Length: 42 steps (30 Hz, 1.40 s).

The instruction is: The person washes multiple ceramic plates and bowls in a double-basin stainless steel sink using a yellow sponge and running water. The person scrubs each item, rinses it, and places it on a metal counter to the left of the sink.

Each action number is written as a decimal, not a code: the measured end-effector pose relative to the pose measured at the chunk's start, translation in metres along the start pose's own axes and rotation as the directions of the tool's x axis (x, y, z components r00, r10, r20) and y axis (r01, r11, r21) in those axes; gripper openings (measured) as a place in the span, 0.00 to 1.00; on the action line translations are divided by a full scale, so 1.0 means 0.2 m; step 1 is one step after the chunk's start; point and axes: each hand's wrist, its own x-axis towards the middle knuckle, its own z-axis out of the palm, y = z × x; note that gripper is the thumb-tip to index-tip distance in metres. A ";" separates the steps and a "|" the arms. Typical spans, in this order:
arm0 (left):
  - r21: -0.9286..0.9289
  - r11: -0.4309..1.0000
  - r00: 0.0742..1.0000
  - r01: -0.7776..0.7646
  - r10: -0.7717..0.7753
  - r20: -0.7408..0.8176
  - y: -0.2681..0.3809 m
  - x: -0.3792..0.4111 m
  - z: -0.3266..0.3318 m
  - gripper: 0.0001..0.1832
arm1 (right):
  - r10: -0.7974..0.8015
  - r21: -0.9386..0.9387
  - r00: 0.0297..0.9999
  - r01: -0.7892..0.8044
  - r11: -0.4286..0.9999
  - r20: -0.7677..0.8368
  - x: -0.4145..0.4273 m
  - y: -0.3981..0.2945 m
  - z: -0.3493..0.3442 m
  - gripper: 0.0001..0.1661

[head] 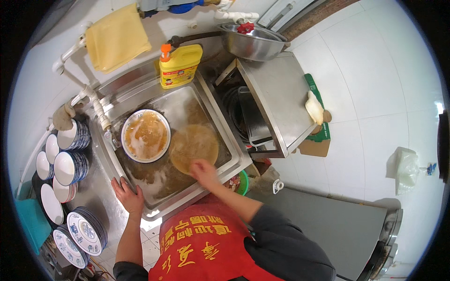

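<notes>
A stainless steel sink (238,159) with murky brown water lies before me. My left hand (128,198) rests on its left front rim, fingers spread and holding nothing. Over the water on the right is my right hand (204,171), motion-blurred with curled fingers. It meets the lower edge of a round brownish shape (194,145), perhaps a dish under the water; its kind is unclear. Whether the fingers hold anything is hidden by blur. Left of that shape, a white round dish with a patterned rim (168,135) holds brownish, foamy liquid. A tap (111,139) reaches over the sink's left edge.
Stacked blue-patterned bowls (66,168) and plates (84,228) stand left of the sink. A yellow detergent jug (180,66) is on the back ledge. A metal table (274,84) adjoins on the right, with steel basins (251,45) behind. A yellow cloth (117,38) hangs on a pipe.
</notes>
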 end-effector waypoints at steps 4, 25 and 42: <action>0.031 0.999 0.999 -0.012 0.011 0.033 0.00 0.00 0.00 0.38 | 0.090 0.015 0.924 -0.091 0.996 -0.371 -0.20 0.19 -0.82 0.07; 0.320 0.946 0.995 -0.055 0.026 0.093 0.00 -0.02 0.07 0.42 | 0.417 0.792 0.693 0.389 0.471 -0.588 0.53 0.04 -1.55 0.07; -0.025 0.983 0.983 -0.181 0.181 -0.013 -0.27 -0.08 0.17 0.36 | 0.305 0.366 0.401 0.084 0.927 -0.864 -1.48 0.53 -1.26 0.12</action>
